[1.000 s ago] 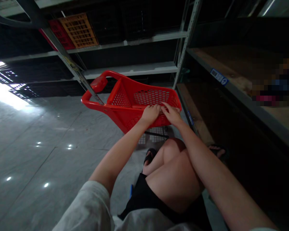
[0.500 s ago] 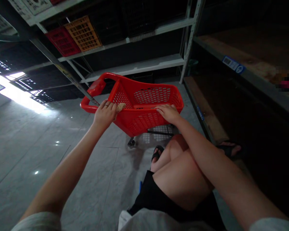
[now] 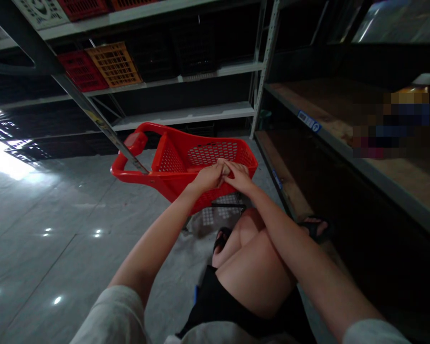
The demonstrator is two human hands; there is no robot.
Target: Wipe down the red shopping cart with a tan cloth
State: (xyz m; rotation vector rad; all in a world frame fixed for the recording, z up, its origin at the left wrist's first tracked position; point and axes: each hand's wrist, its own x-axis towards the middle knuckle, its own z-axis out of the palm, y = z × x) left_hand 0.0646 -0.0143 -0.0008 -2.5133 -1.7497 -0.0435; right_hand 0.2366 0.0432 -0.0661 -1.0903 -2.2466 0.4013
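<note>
My left hand [image 3: 208, 177] and my right hand [image 3: 240, 177] meet over the near rim of a red plastic shopping cart [image 3: 138, 177]. The left fingers are closed, with a small tan bit of crumpled cloth [image 3: 227, 170] partly showing between the hands. The fingers of my right hand bend in against the left fingertips, its thumb pointing down along the cart's side. What lies under the right fingers is hidden. The cart has perforated walls, a looped handle end at the left and a child-seat panel inside.
A metal pole [image 3: 93, 117] slants down to the cart's handle end. White metal shelving [image 3: 186, 113] behind holds a red crate [image 3: 82, 70], a yellow crate [image 3: 115, 64] and dark crates. At the right stand low wooden shelves [image 3: 283, 98]. My sandalled feet [image 3: 220, 239] are below on the grey tiled floor [image 3: 103, 277].
My left hand has moved right along the cart's near rim, taking the tan cloth with it, and now meets my right hand. The right hand has turned inward. The view has shifted slightly.
</note>
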